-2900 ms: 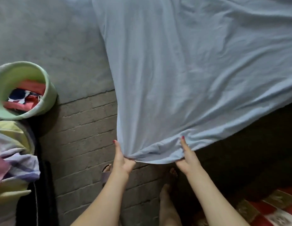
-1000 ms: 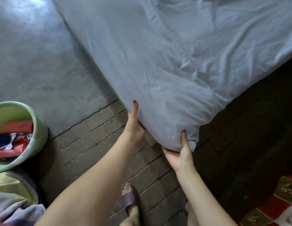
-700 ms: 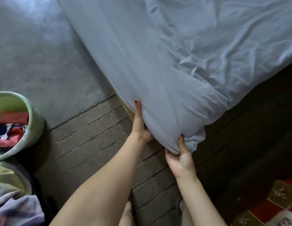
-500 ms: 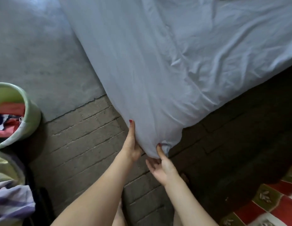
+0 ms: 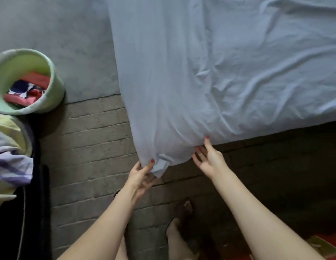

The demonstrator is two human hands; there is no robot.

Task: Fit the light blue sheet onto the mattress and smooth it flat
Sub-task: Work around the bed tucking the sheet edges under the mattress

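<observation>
The light blue sheet covers the mattress and fills the upper right of the head view, creased across its top. Its near corner hangs down over the mattress corner, with a bunched tail of fabric at the bottom. My left hand pinches the sheet at that corner, thumb on the fabric. To the right, my right hand is spread with its palm up. Its fingertips touch the sheet's lower edge on the near side. The mattress itself is hidden under the sheet.
A pale green basket with red and blue clothes stands on the grey floor at the left. Below it lies a pile of striped fabric over something black. The floor under me is brick. A red patterned mat shows at bottom right.
The corner of the sheet has come down over the mattress corner. My right hand has let go of the bunched fabric and moved right along the lower edge; my left hand now holds the corner.
</observation>
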